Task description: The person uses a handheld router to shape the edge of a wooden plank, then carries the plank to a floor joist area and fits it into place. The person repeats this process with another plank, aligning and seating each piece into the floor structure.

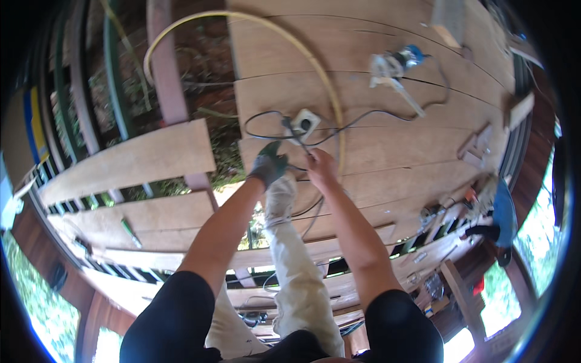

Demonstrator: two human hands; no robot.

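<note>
My right hand is bare and pinches a black power cord just below a white socket box. A dark plug end lies against the face of that box; whether it sits in the socket I cannot make out. To the left, my left hand wears a grey-green glove, its thumb and fingers apart with nothing seen between them. It is close to the looped cord and above my shoe. From the loop the cord runs right to a power tool with a blue top and a clear base, lying on the boards.
Wooden boards cover the deck, with a yellow hose curving across. At the left, joists cross an open gap over soil, beside a loose plank. Tools and wood offcuts lie at the right.
</note>
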